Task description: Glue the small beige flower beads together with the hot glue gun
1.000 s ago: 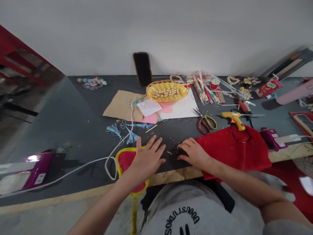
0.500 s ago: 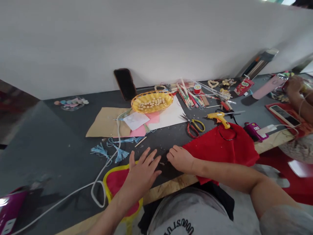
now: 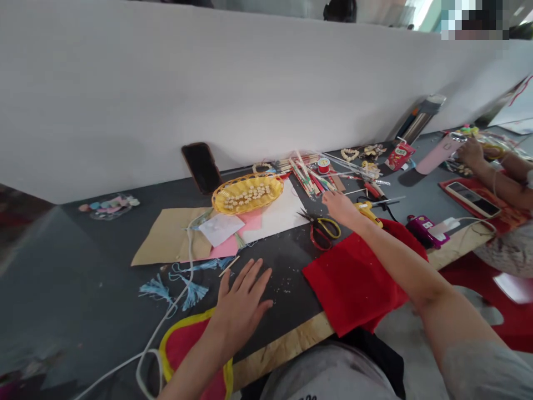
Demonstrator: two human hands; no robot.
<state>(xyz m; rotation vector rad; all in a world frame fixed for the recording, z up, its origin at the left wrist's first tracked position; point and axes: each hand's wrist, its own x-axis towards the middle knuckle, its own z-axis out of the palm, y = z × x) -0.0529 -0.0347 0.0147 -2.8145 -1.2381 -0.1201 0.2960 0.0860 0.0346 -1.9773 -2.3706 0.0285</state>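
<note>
My left hand (image 3: 241,303) lies on the dark tabletop with fingers spread, its wrist over a red pad with yellow edging (image 3: 187,339). My right hand (image 3: 342,208) reaches forward above the table, its fingers loosely extended beside the patterned sticks (image 3: 306,178); nothing shows in them. Just right of it, the yellow glue gun (image 3: 368,211) is partly covered by the hand and wrist. Scissors with red and yellow handles (image 3: 322,229) lie nearer me. Under my right forearm is a red cloth (image 3: 350,283), spreading to the table's front edge.
A yellow basket (image 3: 220,205) holds small pale pieces. Brown paper (image 3: 156,239), blue tassels (image 3: 194,294) and a white cord (image 3: 190,244) lie left. A phone (image 3: 202,166) leans on the wall. Farther right are a pink bottle (image 3: 441,153), a purple device (image 3: 427,230) and another person's hand (image 3: 472,155).
My right hand has lifted from the table near the front edge and moved forward and right, toward the sticks and glue gun. The left hand stays flat. The view has shifted.
</note>
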